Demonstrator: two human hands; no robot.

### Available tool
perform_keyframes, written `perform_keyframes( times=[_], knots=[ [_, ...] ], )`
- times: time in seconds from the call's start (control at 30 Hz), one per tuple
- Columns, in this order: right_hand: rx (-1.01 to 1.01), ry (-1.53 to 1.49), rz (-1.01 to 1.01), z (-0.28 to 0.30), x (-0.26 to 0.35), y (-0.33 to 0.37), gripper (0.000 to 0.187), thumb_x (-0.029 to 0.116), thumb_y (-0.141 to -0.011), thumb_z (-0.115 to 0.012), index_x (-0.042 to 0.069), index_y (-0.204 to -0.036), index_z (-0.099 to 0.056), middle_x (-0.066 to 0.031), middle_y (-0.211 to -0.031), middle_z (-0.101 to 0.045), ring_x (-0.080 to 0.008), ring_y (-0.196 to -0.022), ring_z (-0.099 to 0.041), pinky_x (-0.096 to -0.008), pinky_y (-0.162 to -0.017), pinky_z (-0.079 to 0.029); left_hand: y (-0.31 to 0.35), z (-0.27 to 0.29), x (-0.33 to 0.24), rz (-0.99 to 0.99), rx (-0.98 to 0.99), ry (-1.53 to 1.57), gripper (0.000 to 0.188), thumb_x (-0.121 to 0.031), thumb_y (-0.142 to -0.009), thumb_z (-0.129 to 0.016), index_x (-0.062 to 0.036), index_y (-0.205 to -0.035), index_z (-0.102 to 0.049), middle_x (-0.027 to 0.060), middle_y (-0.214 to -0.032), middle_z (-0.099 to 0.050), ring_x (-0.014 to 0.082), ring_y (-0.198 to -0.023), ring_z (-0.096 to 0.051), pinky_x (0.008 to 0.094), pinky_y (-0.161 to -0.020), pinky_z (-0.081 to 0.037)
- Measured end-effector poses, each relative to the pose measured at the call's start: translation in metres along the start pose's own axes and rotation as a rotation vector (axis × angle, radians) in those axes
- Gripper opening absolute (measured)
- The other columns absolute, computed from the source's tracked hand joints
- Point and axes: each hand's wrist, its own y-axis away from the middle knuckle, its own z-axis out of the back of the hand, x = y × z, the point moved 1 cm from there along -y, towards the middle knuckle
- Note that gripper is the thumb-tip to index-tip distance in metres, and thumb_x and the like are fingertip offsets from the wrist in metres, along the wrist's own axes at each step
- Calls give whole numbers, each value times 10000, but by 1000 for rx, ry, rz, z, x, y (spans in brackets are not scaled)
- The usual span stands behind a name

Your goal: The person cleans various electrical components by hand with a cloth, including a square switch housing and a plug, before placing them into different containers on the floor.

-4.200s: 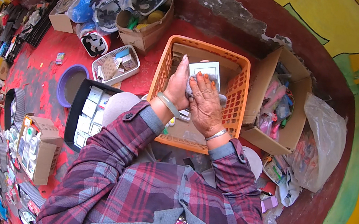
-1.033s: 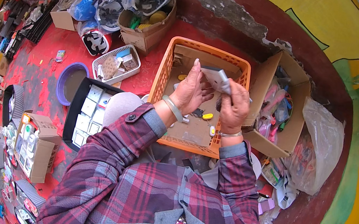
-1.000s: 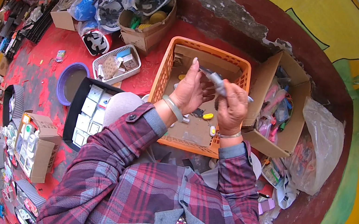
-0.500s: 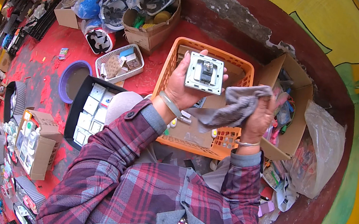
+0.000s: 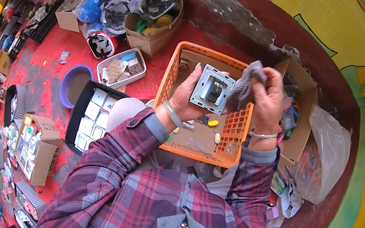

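Observation:
A square wall socket or switch [image 5: 212, 90] rests tilted in my left hand [image 5: 182, 98], its back with a pale frame and a dark central block turned up. The fingers wrap beneath it and the thumb stands along its left side. My right hand [image 5: 269, 101] pinches a grey-brown cloth [image 5: 245, 87], which hangs at the right edge of the socket; whether it touches is hard to tell. Both hands are above an orange plastic basket [image 5: 168, 147]. A yellow-topped small piece [image 5: 213, 123] and a white-and-yellow one [image 5: 217, 138] lie in it on cardboard.
Right of the basket stands an open cardboard box [image 5: 293, 141] of mixed goods, beside a clear plastic bag [image 5: 327, 151]. On the left are a black tray [image 5: 77, 119] of white square pieces, a purple basin [image 5: 66, 91] and a white basket [image 5: 111, 84]. Bagged helmets [image 5: 115, 12] lie farther back.
The socket has tilted and moved slightly right and down in my left hand. My right hand has raised the cloth, gathering it into a pinch beside the socket.

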Motion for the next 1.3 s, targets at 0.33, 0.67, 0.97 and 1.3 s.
perform_keyframes(
  times=[0.33,0.67,0.97,1.3],
  knots=[
    [224,407,188,-2,-37,12,204,-39,-755,-653,25,-949,-671,-82,-877,-604,-210,-828,-598,-286,-703,-482,-5,10,10,63,-96,-53,541,-524,-974,-276,-123,-1266,-490,74,-1166,-591,227,-1035,-592,427,-866,-499],
    [295,477,293,-14,-28,9,209,-33,-731,-655,24,-932,-672,-95,-832,-588,-249,-807,-574,-321,-700,-471,-4,4,20,78,-203,-176,500,-476,-987,-289,-131,-1320,-430,88,-1208,-564,233,-1043,-594,404,-866,-511],
    [372,536,187,12,-32,7,199,-51,-723,-627,7,-910,-660,-104,-795,-578,-261,-780,-574,-340,-694,-471,-5,6,8,55,-142,-217,539,-485,-990,-267,-83,-1282,-478,86,-1170,-583,213,-1025,-598,379,-848,-521],
    [362,550,318,-14,-22,9,186,-40,-757,-632,1,-937,-656,-109,-842,-597,-254,-792,-590,-322,-696,-483,-4,14,14,41,-149,-211,468,-448,-993,-307,-119,-1281,-474,82,-1183,-579,217,-1040,-589,395,-895,-493]
  ],
)
